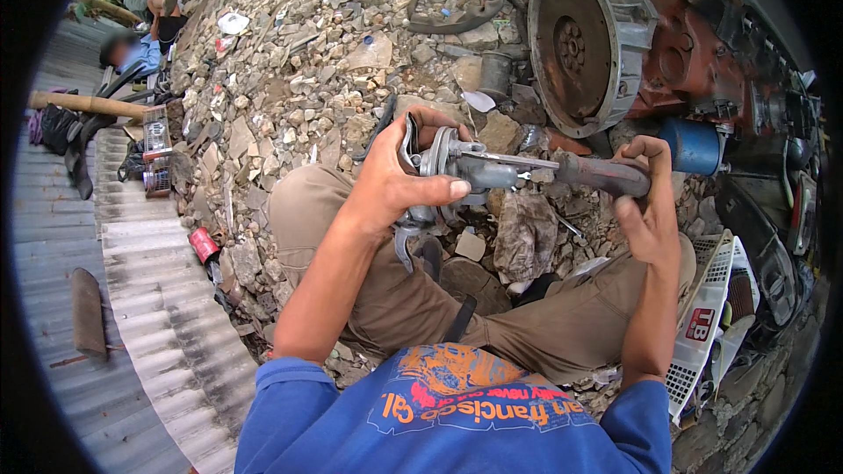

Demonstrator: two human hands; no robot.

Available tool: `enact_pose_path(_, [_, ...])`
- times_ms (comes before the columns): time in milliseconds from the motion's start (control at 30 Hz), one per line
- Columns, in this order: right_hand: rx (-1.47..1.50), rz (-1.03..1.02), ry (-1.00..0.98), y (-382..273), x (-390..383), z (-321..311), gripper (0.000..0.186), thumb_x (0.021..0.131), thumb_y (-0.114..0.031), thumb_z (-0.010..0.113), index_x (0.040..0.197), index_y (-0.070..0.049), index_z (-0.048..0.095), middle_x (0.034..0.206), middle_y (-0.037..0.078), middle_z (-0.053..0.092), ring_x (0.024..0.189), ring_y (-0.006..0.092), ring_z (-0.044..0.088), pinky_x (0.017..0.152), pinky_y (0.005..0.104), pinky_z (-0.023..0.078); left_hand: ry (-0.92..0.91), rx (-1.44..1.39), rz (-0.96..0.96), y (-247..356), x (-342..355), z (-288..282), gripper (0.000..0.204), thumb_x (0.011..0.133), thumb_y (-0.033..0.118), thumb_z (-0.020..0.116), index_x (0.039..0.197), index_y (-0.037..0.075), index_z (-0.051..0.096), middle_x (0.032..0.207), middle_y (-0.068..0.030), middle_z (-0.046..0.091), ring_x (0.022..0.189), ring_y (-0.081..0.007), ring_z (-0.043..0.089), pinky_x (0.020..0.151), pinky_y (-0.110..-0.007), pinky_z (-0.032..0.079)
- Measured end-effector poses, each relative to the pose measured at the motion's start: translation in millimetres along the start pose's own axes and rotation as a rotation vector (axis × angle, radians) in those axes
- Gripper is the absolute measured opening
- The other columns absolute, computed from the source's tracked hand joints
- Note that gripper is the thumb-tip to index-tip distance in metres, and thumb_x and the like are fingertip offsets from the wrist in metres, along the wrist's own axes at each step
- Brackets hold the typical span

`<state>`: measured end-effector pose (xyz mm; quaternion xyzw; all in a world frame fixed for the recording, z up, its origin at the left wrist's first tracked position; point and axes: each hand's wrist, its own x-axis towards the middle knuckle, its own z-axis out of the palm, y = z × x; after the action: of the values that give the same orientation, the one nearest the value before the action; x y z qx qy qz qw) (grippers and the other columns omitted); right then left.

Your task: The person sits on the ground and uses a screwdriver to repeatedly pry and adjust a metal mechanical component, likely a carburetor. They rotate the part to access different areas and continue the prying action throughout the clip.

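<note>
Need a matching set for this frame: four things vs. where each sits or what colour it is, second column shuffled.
Things:
1. left hand
2. right hand
3. blue cylinder
4. red can

Places:
A. on the rubble by the corrugated sheet
B. grips the grey flanged end of the metal part
C. beside the engine flywheel
D. grips the rusty shaft end of the part

Pairs: 1-B, 2-D, 3-C, 4-A
</note>
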<state>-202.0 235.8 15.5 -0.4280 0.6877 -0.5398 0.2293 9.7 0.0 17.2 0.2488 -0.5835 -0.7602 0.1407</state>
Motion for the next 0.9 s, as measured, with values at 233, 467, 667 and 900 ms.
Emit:
enact_pose_path(233, [-0.167,-0.027,-0.066,-2,2,-14,0.068,0.084,-0.055,0.073,0.118,0.001,0.054,0.105,0.010,0.062,0.096,0.0173,0.062,0.084,0.0297,0.048,-0.053,-0.021,0.021,-3,-3,-2,0.071,0.058,0.021,0.085,0.118,0.002,0.053,0.110,-0.0096,0.064,0.098,-0.0166,0.062,0.090,-0.030,0.049])
enact_pose_path(467, [-0.070,-0.062,0.000,-6,3,-4,0.066,0.084,-0.056,0.072,0.113,0.001,0.057,0.097,0.008,0.065,0.089,0.0175,0.063,0.081,0.0290,0.048,-0.064,-0.012,-0.017,-3,0,-4,0.078,0.054,0.024,0.085,0.121,0.002,0.052,0.115,-0.0120,0.063,0.105,-0.0209,0.062,0.096,-0.034,0.050])
enact_pose_path(667, [-0.113,-0.104,0.014,-6,3,-7,0.066,0.084,-0.057,0.073,0.111,0.002,0.058,0.093,0.005,0.064,0.084,0.0134,0.059,0.078,0.0267,0.048,-0.138,0.001,0.009,-10,0,-6,0.068,0.060,0.022,0.085,0.117,0.001,0.054,0.111,-0.0092,0.064,0.098,-0.0150,0.061,0.089,-0.029,0.048])
enact_pose_path(900, [0.026,0.094,-0.054,-1,1,-16,0.062,0.075,-0.045,0.084,0.106,0.002,0.059,0.088,0.004,0.062,0.080,0.0125,0.058,0.072,0.0266,0.046,-0.140,0.005,-0.014,-9,1,-3,0.070,0.059,0.022,0.085,0.118,0.000,0.054,0.109,-0.0089,0.065,0.098,-0.0155,0.060,0.092,-0.029,0.046])
